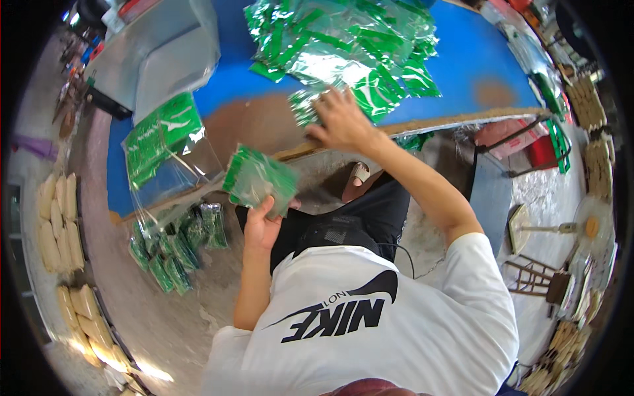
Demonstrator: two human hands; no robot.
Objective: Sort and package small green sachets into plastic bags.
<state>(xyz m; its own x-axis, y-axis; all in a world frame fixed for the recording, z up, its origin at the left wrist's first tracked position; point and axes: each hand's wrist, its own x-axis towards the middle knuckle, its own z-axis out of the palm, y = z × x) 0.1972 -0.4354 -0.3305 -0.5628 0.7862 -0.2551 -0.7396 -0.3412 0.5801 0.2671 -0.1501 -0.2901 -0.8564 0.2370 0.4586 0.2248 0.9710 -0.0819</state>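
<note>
My left hand [263, 228] grips a stack of green-and-clear plastic packets [261, 177], held in front of the table edge above my lap. The thumb lies over the front of the stack. Further right, my right hand [342, 122] reaches onto the table with its fingers apart, touching the near edge of a big loose heap of similar packets [356, 43]. Its fingertips rest by a shiny packet [302, 107] at the heap's lower left. Nothing shows held in that hand.
The table [489, 66] is blue with worn brown patches. At its left, a large clear bag [162, 142] with green packets hangs over the edge near a grey bin [162, 56]. Bundled green packs [175, 251] lie on the floor. A fan [588, 228] and stool [538, 280] stand right.
</note>
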